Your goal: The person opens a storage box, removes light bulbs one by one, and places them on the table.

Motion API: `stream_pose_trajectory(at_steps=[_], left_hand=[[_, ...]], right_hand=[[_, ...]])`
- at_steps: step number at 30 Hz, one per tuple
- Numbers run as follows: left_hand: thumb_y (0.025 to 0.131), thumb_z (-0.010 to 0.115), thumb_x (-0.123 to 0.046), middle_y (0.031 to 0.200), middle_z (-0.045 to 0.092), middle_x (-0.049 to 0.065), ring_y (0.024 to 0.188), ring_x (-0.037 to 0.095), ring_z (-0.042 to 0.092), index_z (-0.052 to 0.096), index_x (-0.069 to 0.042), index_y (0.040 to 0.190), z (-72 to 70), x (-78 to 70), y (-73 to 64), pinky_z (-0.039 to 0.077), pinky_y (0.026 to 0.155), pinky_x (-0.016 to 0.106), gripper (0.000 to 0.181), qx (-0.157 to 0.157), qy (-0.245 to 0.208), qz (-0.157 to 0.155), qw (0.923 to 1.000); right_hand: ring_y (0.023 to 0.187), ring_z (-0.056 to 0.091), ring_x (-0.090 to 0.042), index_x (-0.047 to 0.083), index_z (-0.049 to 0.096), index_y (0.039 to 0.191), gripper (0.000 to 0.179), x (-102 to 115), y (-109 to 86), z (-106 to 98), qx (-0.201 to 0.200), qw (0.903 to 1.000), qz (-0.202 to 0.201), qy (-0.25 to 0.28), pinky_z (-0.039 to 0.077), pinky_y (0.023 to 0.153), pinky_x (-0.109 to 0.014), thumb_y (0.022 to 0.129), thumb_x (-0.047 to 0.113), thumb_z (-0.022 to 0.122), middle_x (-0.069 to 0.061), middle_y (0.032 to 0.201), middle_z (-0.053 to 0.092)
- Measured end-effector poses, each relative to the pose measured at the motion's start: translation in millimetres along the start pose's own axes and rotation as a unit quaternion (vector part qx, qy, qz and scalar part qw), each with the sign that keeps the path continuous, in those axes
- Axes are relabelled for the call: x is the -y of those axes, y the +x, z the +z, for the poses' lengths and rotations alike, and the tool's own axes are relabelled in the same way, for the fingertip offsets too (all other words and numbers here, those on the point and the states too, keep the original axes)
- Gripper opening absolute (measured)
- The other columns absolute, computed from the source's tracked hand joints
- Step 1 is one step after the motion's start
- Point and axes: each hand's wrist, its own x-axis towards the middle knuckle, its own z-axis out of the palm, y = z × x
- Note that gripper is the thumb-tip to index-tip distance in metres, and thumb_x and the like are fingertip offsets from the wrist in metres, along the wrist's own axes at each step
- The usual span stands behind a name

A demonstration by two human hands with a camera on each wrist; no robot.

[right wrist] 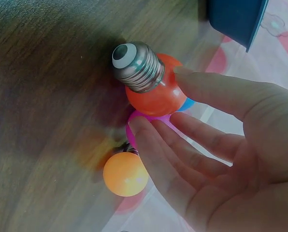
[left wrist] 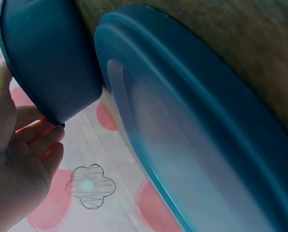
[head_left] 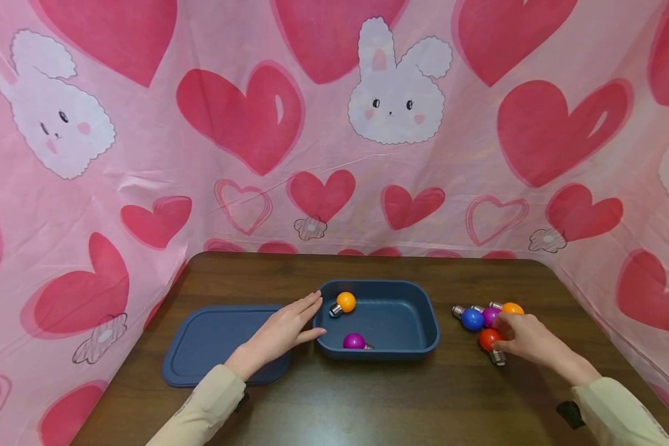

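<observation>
In the head view, at lower centre, the left hand [head_left: 283, 328], fingers extended, touches the left end of a dark-blue rectangular box [head_left: 380, 355]; at lower right, the right hand [head_left: 529, 337], loosely parted, is at a glossy red round bulb with metal screw base [head_left: 489, 340]; in the left wrist view, a dark-blue flat lid [left wrist: 182, 145] fills the right; in the right wrist view, upper centre, the thumb meets the red bulb, fingers ungripped.

Pink backdrop [head_left: 323, 148] up top's got red hearts [head_left: 245, 118] and white bunnies [head_left: 396, 114]; brown wood-grain table [head_left: 368, 396], dark blue box [head_left: 393, 322] lower centre, red bulb [head_left: 487, 339] lower right.
</observation>
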Motion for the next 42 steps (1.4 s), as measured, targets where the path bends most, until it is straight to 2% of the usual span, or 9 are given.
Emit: stream_pose_trajectory(at_steps=[11,16,19,27,32,36,42], left_hand=[[0.093,0.064,-0.044,0.156,0.043,0.011,0.138,0.032,0.051,0.046,-0.004,0.147,0.1,1.0,0.0,0.050,0.106,0.047,0.070,-0.002,-0.001,0.004,1.0000],[0.093,0.065,-0.043,0.157,0.043,0.011,0.138,0.032,0.051,0.046,-0.005,0.148,-2.0,2.1,1.0,0.050,0.105,0.047,0.069,-0.001,-0.005,0.001,1.0000],[0.093,0.065,-0.043,0.157,0.042,0.010,0.138,0.032,0.050,0.046,-0.005,0.148,-3.9,2.5,1.3,0.050,0.106,0.048,0.070,0.002,-0.009,-0.005,0.9999],[0.093,0.065,-0.043,0.157,0.042,0.011,0.138,0.032,0.050,0.046,-0.004,0.148,-1.8,1.9,1.7,0.050,0.106,0.047,0.070,0.006,-0.010,0.001,0.9999],[0.093,0.066,-0.043,0.157,0.043,0.011,0.138,0.032,0.051,0.046,-0.004,0.147,-1.9,2.1,1.1,0.050,0.106,0.046,0.070,-0.002,-0.009,0.003,1.0000],[0.093,0.065,-0.043,0.156,0.043,0.011,0.138,0.032,0.051,0.046,-0.004,0.147,-1.8,2.0,1.0,0.050,0.106,0.046,0.070,-0.001,-0.008,0.004,1.0000],[0.093,0.064,-0.044,0.157,0.042,0.011,0.138,0.031,0.050,0.045,-0.005,0.148,-2.9,1.2,1.1,0.049,0.107,0.046,0.070,0.006,-0.010,0.001,0.9999]], right_hand=[[0.071,0.063,-0.019,0.000,0.064,0.090,0.036,6,2.4,-11,-0.012,0.9999,-0.003,-0.008,0.056,0.063,-0.034,0.069,0.018,0.088,-0.003,0.080,0.069],[0.074,0.065,-0.021,-0.001,0.065,0.093,0.034,16,8.8,-20,-0.010,0.9999,-0.006,0.011,0.057,0.062,-0.031,0.072,0.016,0.085,-0.005,0.082,0.069],[0.076,0.067,-0.024,-0.003,0.066,0.097,0.034,26,14.9,-24,-0.006,0.9997,-0.011,0.022,0.060,0.063,-0.034,0.074,0.015,0.084,-0.009,0.087,0.071],[0.067,0.063,-0.016,-0.003,0.066,0.099,0.037,51,28.5,-27,-0.006,0.9980,-0.056,0.030,0.056,0.059,-0.025,0.074,0.014,0.086,-0.009,0.084,0.071],[0.072,0.069,-0.021,-0.002,0.066,0.100,0.035,66,38.0,-27,-0.019,0.9959,-0.084,0.026,0.061,0.065,-0.033,0.075,0.015,0.084,-0.012,0.090,0.072],[0.072,0.069,-0.020,0.001,0.066,0.099,0.033,78,45.7,-26,-0.029,0.9932,-0.110,0.027,0.061,0.066,-0.032,0.075,0.013,0.085,-0.012,0.091,0.072],[0.069,0.067,-0.015,-0.001,0.065,0.102,0.034,97,56.4,-24,-0.008,0.9891,-0.133,0.062,0.061,0.065,-0.030,0.077,0.012,0.084,-0.015,0.095,0.071]])
